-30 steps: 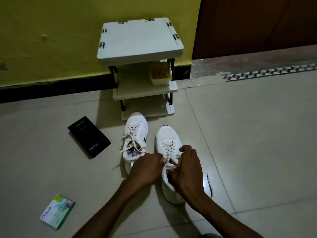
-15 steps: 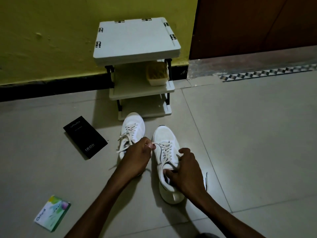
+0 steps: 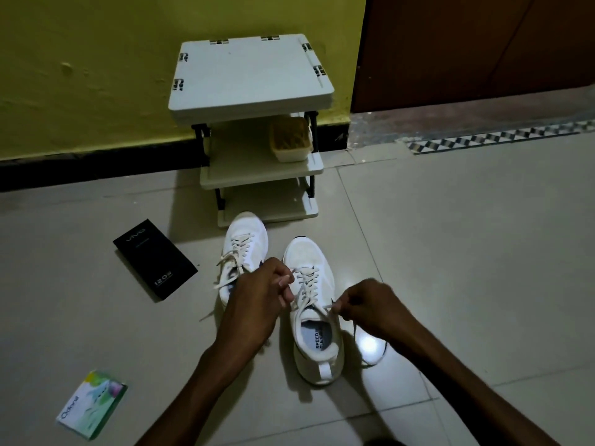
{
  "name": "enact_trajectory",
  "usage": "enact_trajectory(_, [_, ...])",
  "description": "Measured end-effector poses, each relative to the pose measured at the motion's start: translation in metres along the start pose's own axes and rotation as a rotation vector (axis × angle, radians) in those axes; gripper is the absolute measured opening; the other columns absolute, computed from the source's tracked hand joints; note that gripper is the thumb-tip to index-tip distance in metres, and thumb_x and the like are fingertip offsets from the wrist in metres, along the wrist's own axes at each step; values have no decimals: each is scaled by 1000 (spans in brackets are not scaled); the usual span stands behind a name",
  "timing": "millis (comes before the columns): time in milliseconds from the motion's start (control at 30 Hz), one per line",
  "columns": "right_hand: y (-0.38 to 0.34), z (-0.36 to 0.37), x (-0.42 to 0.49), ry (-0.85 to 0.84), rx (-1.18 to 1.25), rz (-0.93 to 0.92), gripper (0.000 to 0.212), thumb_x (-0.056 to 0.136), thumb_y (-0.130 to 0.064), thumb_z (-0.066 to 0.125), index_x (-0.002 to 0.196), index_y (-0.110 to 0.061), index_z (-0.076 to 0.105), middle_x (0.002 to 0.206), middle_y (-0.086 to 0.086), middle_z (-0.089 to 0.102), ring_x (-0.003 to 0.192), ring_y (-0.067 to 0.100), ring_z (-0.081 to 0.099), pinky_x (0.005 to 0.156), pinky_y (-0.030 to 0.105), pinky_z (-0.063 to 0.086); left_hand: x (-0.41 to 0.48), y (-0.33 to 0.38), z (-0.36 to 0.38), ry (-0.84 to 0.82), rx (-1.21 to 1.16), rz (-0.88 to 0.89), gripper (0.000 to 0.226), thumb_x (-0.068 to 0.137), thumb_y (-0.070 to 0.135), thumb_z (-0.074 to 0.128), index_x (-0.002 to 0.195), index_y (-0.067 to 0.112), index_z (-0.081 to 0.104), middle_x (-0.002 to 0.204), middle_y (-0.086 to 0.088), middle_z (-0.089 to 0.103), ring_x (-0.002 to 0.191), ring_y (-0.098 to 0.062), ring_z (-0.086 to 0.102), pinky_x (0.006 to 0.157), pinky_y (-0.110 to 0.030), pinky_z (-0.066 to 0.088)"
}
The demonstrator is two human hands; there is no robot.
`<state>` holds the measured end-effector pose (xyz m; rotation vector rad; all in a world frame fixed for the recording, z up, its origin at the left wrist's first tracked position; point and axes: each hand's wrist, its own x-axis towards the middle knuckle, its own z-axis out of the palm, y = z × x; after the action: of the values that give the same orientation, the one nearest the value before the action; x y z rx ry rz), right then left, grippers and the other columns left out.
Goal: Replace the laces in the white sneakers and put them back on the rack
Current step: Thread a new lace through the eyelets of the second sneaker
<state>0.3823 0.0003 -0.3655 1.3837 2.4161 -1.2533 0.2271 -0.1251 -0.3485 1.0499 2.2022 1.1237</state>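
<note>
Head view, and I'm looking down at two white sneakers side by side on the tiled floor, toes pointing at the rack. The farther sneaker has its toe right up at the rack's bottom shelf, and its loose laces spill over its side onto the tiles. The nearer sneaker sits just beside it, its opening facing me.

The left grip is curled tight, pinching one end of the lace over the gap between the shoes. The right grip pinches the other end, out past the shoe's outer side, with that strand drawn out from the top eyelets.

On the rack's middle shelf there's a yellowish container. A black box lies on the floor near the farther sneaker, and a green-and-white packet lies well apart, close to me.
</note>
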Motion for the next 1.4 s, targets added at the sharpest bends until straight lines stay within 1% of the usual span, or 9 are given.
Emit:
enact_trajectory(100, [-18,-24,-7,68,144,-61,26,89,-28,69,64,-23,75,61,-11,70,57,-9,58,53,8,36,4,8,-6,33,-149,4,20,97,10,54,80,14,64,67,4,71,58,-8,65,61,-17,51])
enact_trajectory(267, [-54,-56,-17,-61,443,-91,18,92,-10,62,85,-11,78,67,-3,71,57,-1,54,55,14,39,13,37,-14,62,-247,65,15,92,9,63,83,17,73,77,10,72,69,2,64,65,-9,47])
enact_trajectory(433, [-75,-84,-23,-65,554,-164,19,96,-20,57,92,-18,76,82,-1,74,77,10,55,74,29,38,25,65,-28,73,-378,92,11,92,14,65,97,15,74,85,8,74,72,1,65,67,-14,51])
enact_trajectory(633, [-95,-102,-24,-108,819,-275,22,93,0,54,107,-6,71,92,7,75,75,11,62,75,26,44,35,92,-47,92,-561,140,11,92,18,64,96,14,73,78,3,72,74,-8,65,71,-20,53])
enact_trajectory(733, [-105,-104,-27,-44,826,-319,20,86,-9,66,105,-7,72,94,9,76,76,12,65,74,24,49,37,104,-57,83,-691,118,11,92,17,63,95,12,73,78,1,72,76,-9,66,71,-19,53])
enact_trajectory(933, [-123,-101,-32,237,721,-421,19,90,-31,64,86,-18,78,66,-5,67,55,3,51,51,12,37,37,120,-68,121,-727,150,12,89,15,66,98,12,73,84,-1,74,79,-12,69,73,-19,55])
enact_trajectory(1100, [-134,-103,-37,375,677,-554,22,78,-42,66,86,-26,78,80,-9,73,66,-2,59,56,11,43,38,134,-75,125,-736,166,13,90,20,65,100,14,73,91,2,75,87,-9,69,74,-16,53])
enact_trajectory(1233, [-138,-104,-34,452,657,-593,15,87,-31,64,84,-25,77,78,-13,72,72,1,63,60,14,45,38,141,-77,117,-768,162,13,88,20,67,99,17,74,96,3,75,94,-10,69,76,-17,51])
enact_trajectory(1400, [-144,-106,-40,481,701,-676,19,77,-36,67,86,-23,78,73,-9,72,65,0,62,58,12,46,30,142,-76,131,-743,221,10,87,18,68,94,18,75,92,2,75,91,-9,69,73,-14,51])
